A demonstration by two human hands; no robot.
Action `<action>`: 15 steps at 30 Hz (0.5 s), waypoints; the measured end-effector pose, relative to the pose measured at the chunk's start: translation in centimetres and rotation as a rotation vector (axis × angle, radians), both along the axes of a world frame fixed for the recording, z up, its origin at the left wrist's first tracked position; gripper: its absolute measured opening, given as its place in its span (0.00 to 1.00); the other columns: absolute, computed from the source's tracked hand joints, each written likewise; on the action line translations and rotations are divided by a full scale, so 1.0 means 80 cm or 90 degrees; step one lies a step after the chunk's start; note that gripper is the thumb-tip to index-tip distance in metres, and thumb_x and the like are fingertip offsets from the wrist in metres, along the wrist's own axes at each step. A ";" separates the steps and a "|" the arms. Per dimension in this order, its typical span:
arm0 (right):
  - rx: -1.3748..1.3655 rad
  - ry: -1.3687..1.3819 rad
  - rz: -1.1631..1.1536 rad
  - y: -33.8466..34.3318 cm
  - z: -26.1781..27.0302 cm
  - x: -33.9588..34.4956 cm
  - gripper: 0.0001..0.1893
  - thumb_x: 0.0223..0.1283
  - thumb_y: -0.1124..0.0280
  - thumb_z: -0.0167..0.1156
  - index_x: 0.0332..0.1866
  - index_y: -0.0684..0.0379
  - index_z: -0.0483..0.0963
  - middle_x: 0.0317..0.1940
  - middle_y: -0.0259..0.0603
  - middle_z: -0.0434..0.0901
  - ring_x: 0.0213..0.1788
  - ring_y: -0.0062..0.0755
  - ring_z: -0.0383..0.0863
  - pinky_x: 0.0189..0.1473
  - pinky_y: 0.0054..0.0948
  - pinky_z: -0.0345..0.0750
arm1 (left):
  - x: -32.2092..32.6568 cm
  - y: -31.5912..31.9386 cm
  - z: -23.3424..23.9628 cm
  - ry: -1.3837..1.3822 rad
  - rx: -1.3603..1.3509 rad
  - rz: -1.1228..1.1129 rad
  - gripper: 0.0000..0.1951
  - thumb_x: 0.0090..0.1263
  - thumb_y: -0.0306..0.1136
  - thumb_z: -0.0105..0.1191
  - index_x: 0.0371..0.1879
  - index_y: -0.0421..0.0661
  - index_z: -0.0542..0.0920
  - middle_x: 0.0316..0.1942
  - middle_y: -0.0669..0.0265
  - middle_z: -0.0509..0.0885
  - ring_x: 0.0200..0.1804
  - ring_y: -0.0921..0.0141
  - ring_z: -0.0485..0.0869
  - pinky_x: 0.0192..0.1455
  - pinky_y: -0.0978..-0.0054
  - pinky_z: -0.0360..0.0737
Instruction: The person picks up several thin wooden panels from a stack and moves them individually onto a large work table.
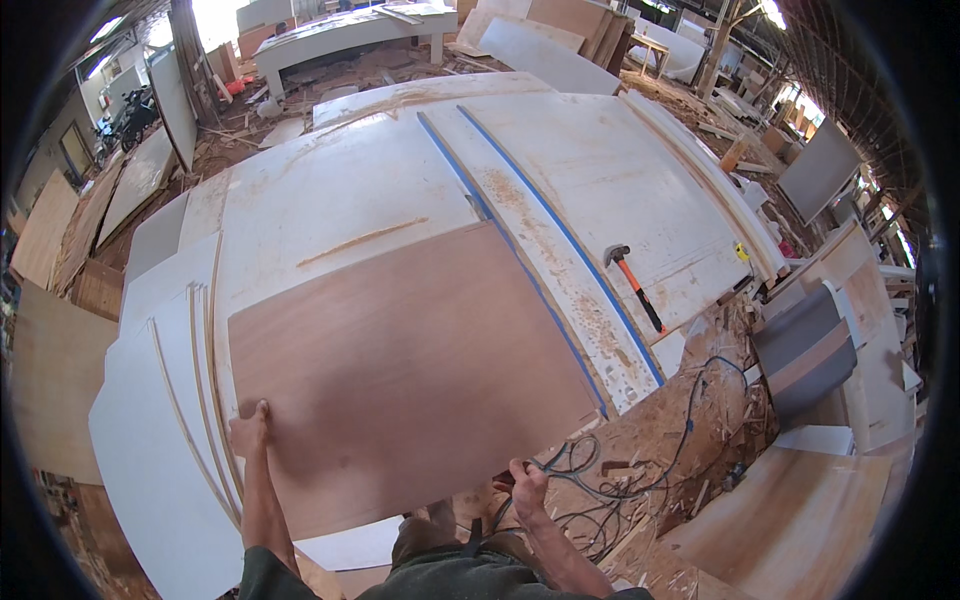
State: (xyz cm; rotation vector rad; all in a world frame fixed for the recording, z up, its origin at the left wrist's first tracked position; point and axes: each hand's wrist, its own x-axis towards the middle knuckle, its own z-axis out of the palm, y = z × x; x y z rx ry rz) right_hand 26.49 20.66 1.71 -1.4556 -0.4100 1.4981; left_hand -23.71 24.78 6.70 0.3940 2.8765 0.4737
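Observation:
A large reddish-brown plywood panel (pixel 420 352) lies over white sheets in front of me, its near edge towards my body. My left hand (pixel 251 431) grips the panel's left edge, thumb on the top face and the other fingers hidden at the edge. At the near edge, right of my body, my right hand (pixel 527 487) is closed on the panel with its fingers partly under it. Along the panel's right side runs a blue-edged strip (pixel 525 262), and a second blue-edged strip (pixel 562 240) lies farther right.
A claw hammer (pixel 635 289) with an orange and black handle lies on the white sheet (pixel 630 172). A yellow tape measure (pixel 742 252) sits near its right edge. Thin wood strips (pixel 201 375) lie to the left. Tangled cable (pixel 622 480) and wood scraps cover the floor at right.

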 end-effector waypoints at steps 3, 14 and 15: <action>0.010 -0.007 0.006 -0.001 -0.009 0.006 0.13 0.75 0.64 0.55 0.42 0.66 0.76 0.34 0.44 0.85 0.31 0.32 0.87 0.34 0.27 0.87 | 0.019 0.005 0.015 0.015 -0.007 -0.001 0.46 0.54 0.65 0.68 0.60 0.35 0.76 0.60 0.44 0.80 0.64 0.48 0.78 0.68 0.54 0.73; 0.002 -0.060 0.075 -0.078 -0.035 0.057 0.13 0.74 0.64 0.54 0.46 0.66 0.76 0.35 0.44 0.85 0.35 0.32 0.87 0.38 0.29 0.88 | 0.055 -0.075 -0.012 0.057 -0.025 -0.008 0.47 0.58 0.68 0.61 0.65 0.38 0.72 0.62 0.43 0.74 0.66 0.47 0.73 0.68 0.50 0.70; -0.022 -0.044 0.060 -0.099 -0.029 0.068 0.14 0.74 0.64 0.55 0.46 0.66 0.76 0.35 0.44 0.84 0.34 0.32 0.87 0.38 0.28 0.87 | 0.074 -0.094 -0.004 0.075 -0.040 -0.009 0.47 0.60 0.68 0.60 0.65 0.38 0.71 0.63 0.43 0.73 0.66 0.47 0.73 0.68 0.49 0.70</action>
